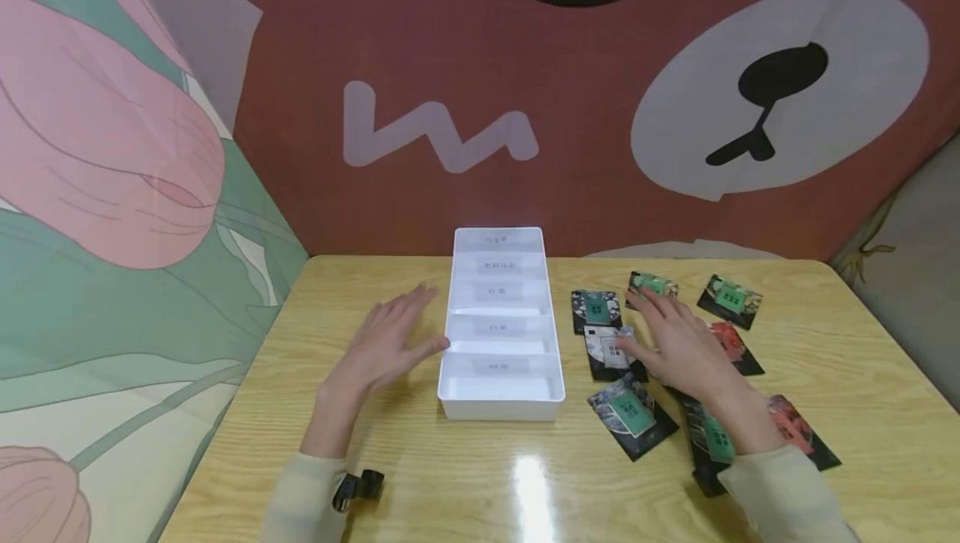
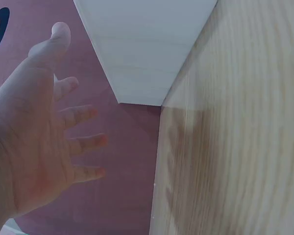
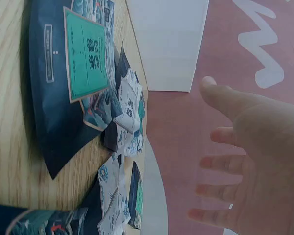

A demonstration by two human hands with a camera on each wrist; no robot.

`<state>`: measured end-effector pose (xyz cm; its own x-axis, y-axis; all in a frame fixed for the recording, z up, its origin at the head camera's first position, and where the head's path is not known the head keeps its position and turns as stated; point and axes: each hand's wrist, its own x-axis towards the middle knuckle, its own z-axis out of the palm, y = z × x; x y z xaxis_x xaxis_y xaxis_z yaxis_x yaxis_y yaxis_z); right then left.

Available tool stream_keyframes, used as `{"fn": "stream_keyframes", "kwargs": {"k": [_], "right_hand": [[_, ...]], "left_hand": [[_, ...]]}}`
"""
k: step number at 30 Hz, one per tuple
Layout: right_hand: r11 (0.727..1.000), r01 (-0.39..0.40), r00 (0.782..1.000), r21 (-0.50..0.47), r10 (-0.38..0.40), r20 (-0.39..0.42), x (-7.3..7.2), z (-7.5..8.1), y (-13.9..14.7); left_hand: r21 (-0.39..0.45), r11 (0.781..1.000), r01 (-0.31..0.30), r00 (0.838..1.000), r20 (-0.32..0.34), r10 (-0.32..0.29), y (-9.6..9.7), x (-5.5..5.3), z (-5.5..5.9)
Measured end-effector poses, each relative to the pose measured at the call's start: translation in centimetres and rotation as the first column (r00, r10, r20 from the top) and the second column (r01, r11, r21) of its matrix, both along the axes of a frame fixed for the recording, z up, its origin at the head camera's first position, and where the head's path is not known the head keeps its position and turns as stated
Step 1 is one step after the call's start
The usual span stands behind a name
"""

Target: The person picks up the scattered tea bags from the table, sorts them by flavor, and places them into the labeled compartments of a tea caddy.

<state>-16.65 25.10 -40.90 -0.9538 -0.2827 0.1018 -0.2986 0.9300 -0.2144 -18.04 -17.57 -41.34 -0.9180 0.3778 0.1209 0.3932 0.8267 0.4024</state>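
A long white box [image 1: 501, 410] with labelled compartments stands on the table, its compartments running away from me. Left of it, my left hand [image 1: 384, 341] is held with fingers spread, the thumb tip right at the box's side in the head view. The left wrist view shows that palm bare, beside the white box wall [image 2: 147, 54]. My right hand [image 1: 684, 351] hovers over several tea packets, fingers spread and holding nothing. Under its thumb side lies a packet with a white label [image 1: 611, 351]; nearer me is a green-labelled packet [image 1: 633, 414]. The right wrist view shows a green-labelled packet [image 3: 85, 56] close up.
More packets lie about on the right: a dark one with a teal label [image 1: 597, 310], a green-labelled one [image 1: 730, 300] at the back, and a red one [image 1: 798, 430] near my sleeve. A printed cloth [image 1: 420, 210] hangs behind the wooden table [image 1: 300, 343].
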Motion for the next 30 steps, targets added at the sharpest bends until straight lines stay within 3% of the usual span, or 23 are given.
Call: {"fn": "stream_keyframes", "kwargs": {"k": [3,11,18,25,30], "right_hand": [[1.000,-0.017,1.000,-0.008,0.017,0.002,-0.2,-0.1,0.2],[0.997,-0.037,0.998,-0.071,0.041,0.050,-0.8,-0.2,1.1],[0.990,-0.020,0.995,-0.143,0.034,0.096,-1.4,0.1,2.1],[0.991,-0.007,0.994,-0.132,0.021,0.106,-2.1,0.1,3.2],[0.991,-0.020,0.993,-0.132,0.035,0.112,-2.4,-0.1,3.6]], "left_hand": [[0.019,0.999,0.030,0.999,0.015,-0.031,0.0,0.3,-0.1],[0.029,0.997,0.066,0.988,0.141,-0.069,0.2,1.1,-0.3],[0.080,0.991,0.107,0.966,0.229,-0.123,0.3,1.4,-0.5],[0.170,0.983,0.064,0.923,0.364,-0.123,0.0,1.6,-1.0],[0.215,0.976,0.042,0.916,0.383,-0.124,0.1,1.7,-1.5]]}}
